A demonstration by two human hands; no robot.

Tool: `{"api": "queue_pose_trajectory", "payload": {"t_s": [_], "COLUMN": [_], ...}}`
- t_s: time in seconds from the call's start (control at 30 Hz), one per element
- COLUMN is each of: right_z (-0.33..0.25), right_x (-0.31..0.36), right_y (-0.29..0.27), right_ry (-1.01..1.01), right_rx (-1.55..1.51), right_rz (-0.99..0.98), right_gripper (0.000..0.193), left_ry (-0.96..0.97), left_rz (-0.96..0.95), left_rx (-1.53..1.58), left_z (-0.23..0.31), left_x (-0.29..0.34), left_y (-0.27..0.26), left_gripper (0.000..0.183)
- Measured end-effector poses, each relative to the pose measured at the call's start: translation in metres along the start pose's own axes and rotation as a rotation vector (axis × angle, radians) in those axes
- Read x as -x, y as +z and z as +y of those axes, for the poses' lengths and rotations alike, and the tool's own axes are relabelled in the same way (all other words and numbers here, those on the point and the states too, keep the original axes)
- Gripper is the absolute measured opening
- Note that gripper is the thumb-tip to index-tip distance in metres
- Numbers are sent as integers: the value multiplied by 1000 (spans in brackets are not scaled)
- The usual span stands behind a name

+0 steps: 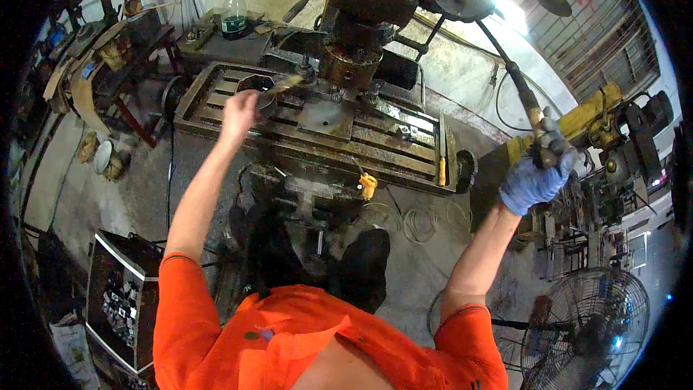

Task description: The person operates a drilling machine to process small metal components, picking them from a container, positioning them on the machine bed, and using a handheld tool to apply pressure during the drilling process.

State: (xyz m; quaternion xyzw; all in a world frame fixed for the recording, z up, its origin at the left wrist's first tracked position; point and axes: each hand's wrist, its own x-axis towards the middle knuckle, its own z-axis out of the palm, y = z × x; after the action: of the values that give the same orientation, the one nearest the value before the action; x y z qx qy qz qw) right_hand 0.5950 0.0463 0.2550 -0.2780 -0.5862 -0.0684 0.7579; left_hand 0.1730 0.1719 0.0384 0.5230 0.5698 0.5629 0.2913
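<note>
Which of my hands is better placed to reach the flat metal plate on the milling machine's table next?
Your left, likely. The left hand is by the slotted table, near the metal plate, and seems to hold a brush. The gloved right hand grips a long lever, farther from the plate.

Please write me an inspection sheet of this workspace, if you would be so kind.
Surface: slotted metal table, darkly stained.
Things at hand: brush, blurred, near a dark pot; grey plate on the table.
Clutter: yellow-handled tool at the table's right end; small metal block nearby.
Grips: bare left grip on the brush; blue-gloved right grip around a dark lever.
Cables: coil on the floor, cable or hose unclear.
Surroundings: large fan lower right; open box of metal pieces lower left.
</note>
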Motion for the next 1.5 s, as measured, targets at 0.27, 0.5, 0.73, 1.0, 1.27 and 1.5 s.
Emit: {"api": "queue_pose_trajectory", "payload": {"t_s": [0.27,0.5,0.73,1.0,1.27,1.5], "right_z": [-3,1,1,8,16,25], "right_x": [4,14,25,37,51,57], "right_y": [5,3,3,1,1,-5], "right_ry": [75,161,202,292,138,158], "right_rx": [-133,-193,-278,-282,-242,-292], "right_rz": [42,98,100,156,90,60], "right_gripper": [35,38,33,37,39,37], "left_ry": [194,180,155,147,209,38], "left_rz": [11,10,-40,-199,-191,-236], "left_rx": [-280,-357,-312,-260,-196,-90], "left_z": [18,12,9,27,16,18], "left_x": [-8,2,7,27,28,30], "left_y": [95,119,112,87,87,91], "left_gripper": [20,23,22,25,23,22]}}
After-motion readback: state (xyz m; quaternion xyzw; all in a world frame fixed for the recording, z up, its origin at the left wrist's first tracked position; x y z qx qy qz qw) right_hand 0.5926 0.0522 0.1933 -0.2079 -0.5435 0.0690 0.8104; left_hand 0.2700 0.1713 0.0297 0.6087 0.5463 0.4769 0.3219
